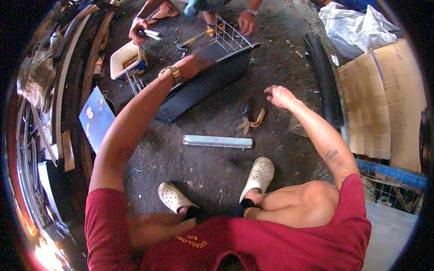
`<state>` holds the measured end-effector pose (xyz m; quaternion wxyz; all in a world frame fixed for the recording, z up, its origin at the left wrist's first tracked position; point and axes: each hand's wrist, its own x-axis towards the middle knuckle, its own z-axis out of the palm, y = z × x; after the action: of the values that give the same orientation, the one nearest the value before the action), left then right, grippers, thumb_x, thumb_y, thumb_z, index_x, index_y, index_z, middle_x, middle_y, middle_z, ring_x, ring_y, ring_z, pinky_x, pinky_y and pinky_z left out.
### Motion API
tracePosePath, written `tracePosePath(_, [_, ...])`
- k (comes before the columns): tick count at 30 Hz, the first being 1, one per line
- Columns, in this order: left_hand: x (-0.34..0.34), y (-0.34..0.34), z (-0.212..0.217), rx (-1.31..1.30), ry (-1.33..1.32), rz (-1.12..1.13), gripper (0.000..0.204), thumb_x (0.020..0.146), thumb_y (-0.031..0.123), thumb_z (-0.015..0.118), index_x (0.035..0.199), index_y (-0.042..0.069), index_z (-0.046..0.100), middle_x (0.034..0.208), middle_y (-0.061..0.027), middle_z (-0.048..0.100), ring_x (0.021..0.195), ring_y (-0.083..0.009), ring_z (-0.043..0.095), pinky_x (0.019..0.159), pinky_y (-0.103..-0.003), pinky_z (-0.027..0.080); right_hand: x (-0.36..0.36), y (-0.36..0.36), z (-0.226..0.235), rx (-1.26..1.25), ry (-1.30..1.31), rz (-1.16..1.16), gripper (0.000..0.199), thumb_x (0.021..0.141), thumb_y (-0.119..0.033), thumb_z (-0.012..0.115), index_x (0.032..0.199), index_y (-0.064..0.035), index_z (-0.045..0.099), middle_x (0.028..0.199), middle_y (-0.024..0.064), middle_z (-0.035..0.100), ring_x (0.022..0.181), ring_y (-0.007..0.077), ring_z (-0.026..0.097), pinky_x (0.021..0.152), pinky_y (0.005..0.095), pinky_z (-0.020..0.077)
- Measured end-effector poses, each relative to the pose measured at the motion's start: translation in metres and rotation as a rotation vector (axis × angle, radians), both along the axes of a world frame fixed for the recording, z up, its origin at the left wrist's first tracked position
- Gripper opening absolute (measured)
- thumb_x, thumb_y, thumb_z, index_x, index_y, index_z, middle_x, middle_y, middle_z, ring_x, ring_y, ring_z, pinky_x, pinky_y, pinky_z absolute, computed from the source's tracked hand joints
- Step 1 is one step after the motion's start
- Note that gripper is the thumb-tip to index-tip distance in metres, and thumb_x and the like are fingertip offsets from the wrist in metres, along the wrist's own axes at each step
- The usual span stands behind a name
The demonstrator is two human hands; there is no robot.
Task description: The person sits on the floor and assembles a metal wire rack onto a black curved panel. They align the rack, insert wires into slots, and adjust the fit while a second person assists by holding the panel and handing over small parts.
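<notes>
A long black panel [205,88] stands tilted on the dark ground ahead of me, with white wire racking [233,36] at its far end and more wire at its near left. My left hand [194,67], smeared by motion, reaches over the panel's upper edge; its fingertips cannot be made out. My right hand [281,96] hovers to the right of the panel, fingers loosely bent and apart, with nothing visible in it. Below it lie snips [248,122] with one blue and one orange handle. Closer to my feet rests a pale blue bar [217,141].
Across from me another person's hand [138,30] holds a metal tool; their other hand [247,22] is by the racking. A hammer [196,39], a white tub [125,61] and a picture sheet [96,118] lie around. Cardboard [366,106] and a white sack [355,28] stand right.
</notes>
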<state>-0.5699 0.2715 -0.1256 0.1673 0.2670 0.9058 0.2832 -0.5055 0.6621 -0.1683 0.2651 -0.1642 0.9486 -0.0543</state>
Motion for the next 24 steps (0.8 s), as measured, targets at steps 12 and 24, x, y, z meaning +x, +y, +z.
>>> tracePosePath(12, [-0.028, 0.001, -0.001, -0.052, -0.237, -0.066, 0.047, 0.096, 0.05, 0.058, 0.132, 0.019, 0.064, 0.104, -0.0084, 0.071, 0.094, -0.0193, 0.067, 0.072, -0.033, 0.057, -0.001, -0.002, -0.007, -0.037, 0.031, 0.027, 0.04, 0.09, -0.023, 0.065, 0.129, -0.0137, 0.065, 0.119, 0.0193, 0.069, 0.112, 0.038, 0.065, 0.097, 0.0478, 0.0523])
tracePosePath(24, [-0.021, -0.02, -0.015, -0.007, 0.065, -0.186, 0.036, 0.102, 0.035, 0.05, 0.124, 0.01, 0.064, 0.114, -0.0135, 0.071, 0.1, -0.0323, 0.069, 0.094, -0.04, 0.055, 0.001, 0.002, -0.017, -0.081, 0.109, 0.145, 0.037, 0.09, -0.022, 0.062, 0.124, -0.0079, 0.066, 0.114, 0.0227, 0.069, 0.106, 0.0416, 0.065, 0.094, 0.0512, 0.0524])
